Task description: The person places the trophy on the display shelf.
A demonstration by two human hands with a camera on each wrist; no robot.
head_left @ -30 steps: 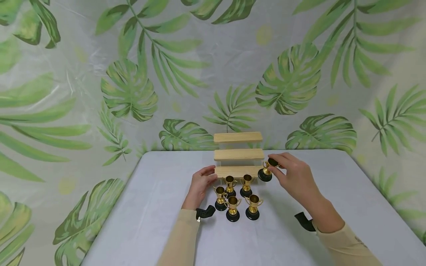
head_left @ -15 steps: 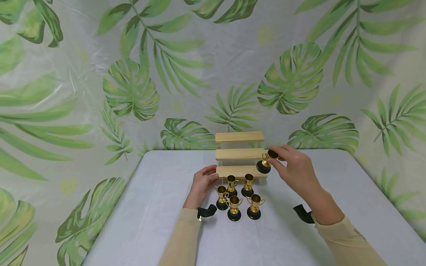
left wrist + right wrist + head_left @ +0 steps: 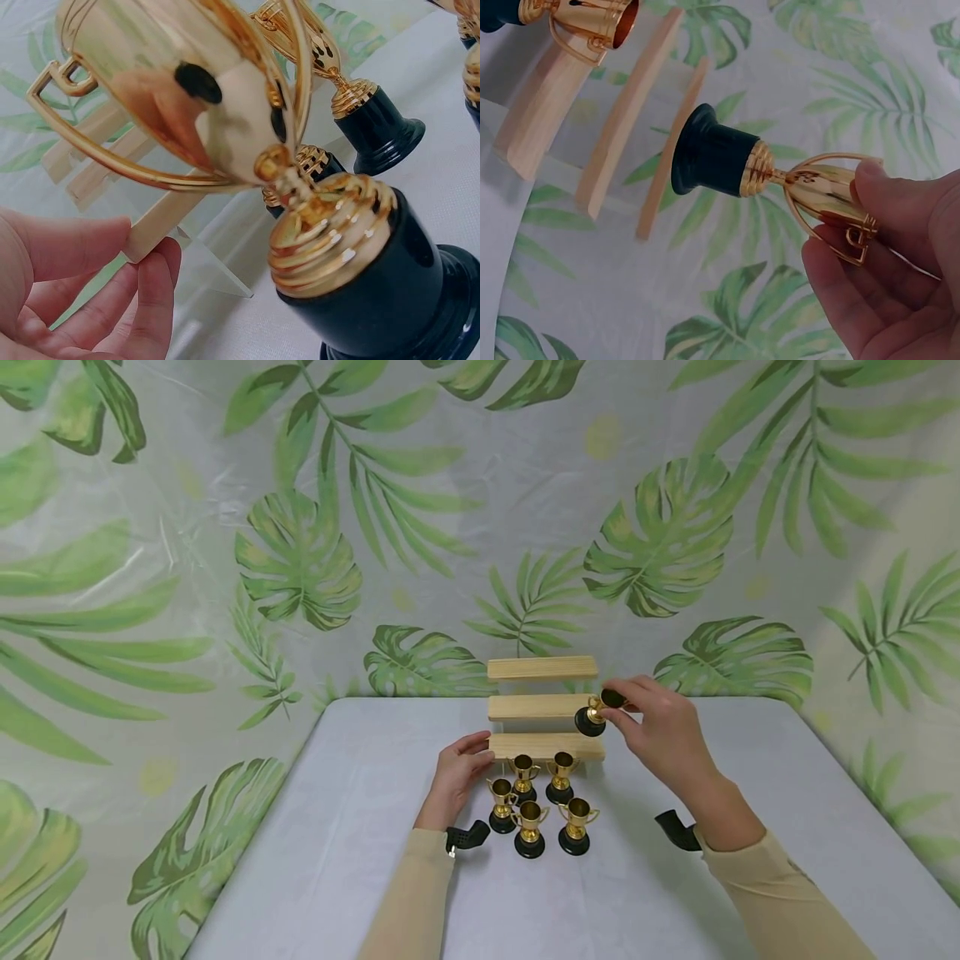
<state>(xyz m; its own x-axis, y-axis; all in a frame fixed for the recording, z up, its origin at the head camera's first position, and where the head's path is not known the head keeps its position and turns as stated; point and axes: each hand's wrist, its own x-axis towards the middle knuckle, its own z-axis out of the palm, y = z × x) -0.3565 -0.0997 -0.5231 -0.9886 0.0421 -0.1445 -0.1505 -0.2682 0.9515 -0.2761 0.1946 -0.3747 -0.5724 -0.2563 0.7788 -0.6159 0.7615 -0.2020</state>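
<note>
Head view shows the right hand (image 3: 660,735) raised above the surface (image 3: 360,827), pinching a small gold trophy (image 3: 596,712) by its cup; the trophy tilts with its black base pointing away from the fingers toward the right end of the middle step of the wooden stepped stand (image 3: 542,706), very close to it, though contact cannot be told. In the right wrist view the thumb and fingers (image 3: 870,300) curl round the cup and handle of that trophy (image 3: 772,176), the base sticking out leftward from the hand, clear of the palm, with the stand's three planks (image 3: 622,120) beyond it. The left hand (image 3: 457,772) rests at the left end of the stand's lowest step, fingers loosely bent and touching the plank's end, as the left wrist view confirms with fingertips (image 3: 112,247) against the wood. Just to the right of that hand, five more trophies (image 3: 536,802) stand upright in a cluster on the surface, in front of the stand.
</note>
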